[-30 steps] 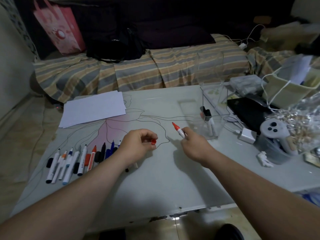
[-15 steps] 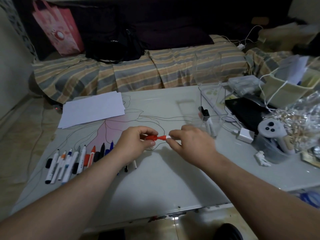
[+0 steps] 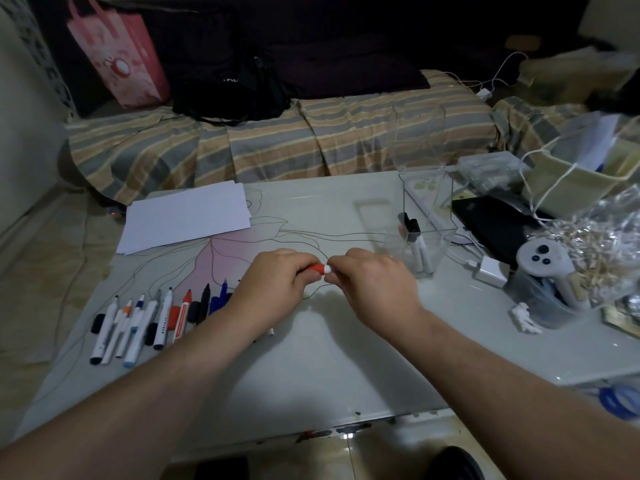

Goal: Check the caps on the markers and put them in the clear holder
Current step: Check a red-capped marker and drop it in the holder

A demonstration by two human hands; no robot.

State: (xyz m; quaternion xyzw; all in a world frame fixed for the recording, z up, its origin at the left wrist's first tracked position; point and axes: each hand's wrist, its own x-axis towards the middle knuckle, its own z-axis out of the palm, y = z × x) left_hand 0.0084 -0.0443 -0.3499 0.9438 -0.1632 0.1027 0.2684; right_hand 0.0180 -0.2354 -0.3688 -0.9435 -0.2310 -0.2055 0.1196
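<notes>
Both my forearms reach in from the bottom corners and meet at the middle of the pale glossy table (image 3: pixel 311 375). My left hand (image 3: pixel 273 285) is curled, its fingers pinching the red cap (image 3: pixel 316 268); my right hand (image 3: pixel 370 282) is curled too, gripping the white marker (image 3: pixel 327 269), whose body is mostly hidden inside the fist. Cap and marker touch between the two sets of fingertips. The clear holder (image 3: pixel 424 237), a square transparent plastic box, stands near my right hand at about two o'clock, with marker pens upright inside. At eight o'clock from my left hand a row of loose markers (image 3: pixel 138 320) lies on the table, slim plastic barrels, some uncapped
</notes>
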